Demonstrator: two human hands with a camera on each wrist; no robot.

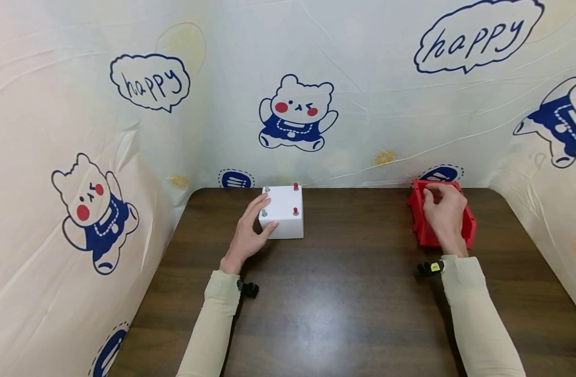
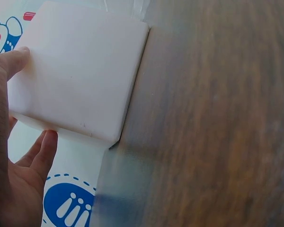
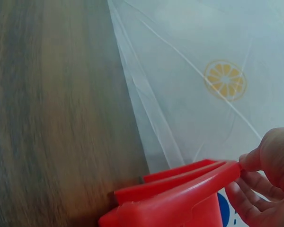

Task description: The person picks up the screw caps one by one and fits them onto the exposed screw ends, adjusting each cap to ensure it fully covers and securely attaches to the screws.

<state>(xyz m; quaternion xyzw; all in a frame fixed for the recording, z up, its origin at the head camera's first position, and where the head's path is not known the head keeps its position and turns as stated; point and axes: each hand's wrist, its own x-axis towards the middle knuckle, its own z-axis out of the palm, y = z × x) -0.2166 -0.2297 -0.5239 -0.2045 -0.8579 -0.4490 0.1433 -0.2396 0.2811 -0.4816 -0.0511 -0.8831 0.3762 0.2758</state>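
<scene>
The left grip (image 1: 247,235) holds a smooth white box (image 1: 282,201) at its left side, the thumb on the upright front face and the fingers spread along the left and top edge; the box is squarish with straight edges, and stands at the far edge of the desk (image 1: 344,251), left of centre; four short pegs rise near the corners of its top, the left pair (image 1: 264,213) grey, the right pair (image 1: 295,211) red-capped; the left wrist view shows a few faint marks on the plain, matte face.

The right grip (image 1: 445,209) is narrow, fingers bent toward the thumb, over a glossy red bin (image 1: 427,240) that looks like moulded plastic, with thick, ridged rims; I cannot tell whether anything lies between the fingertips; the bin sits at the far right of the desk, well apart from the box.

The desk is dark brown with streaky wood grain and a soft sheen; behind it hangs a pale, creased sheet (image 1: 377,99) printed with bears, citrus slices and lettered bubbles; cream sleeves (image 1: 476,314) cover both forearms.
</scene>
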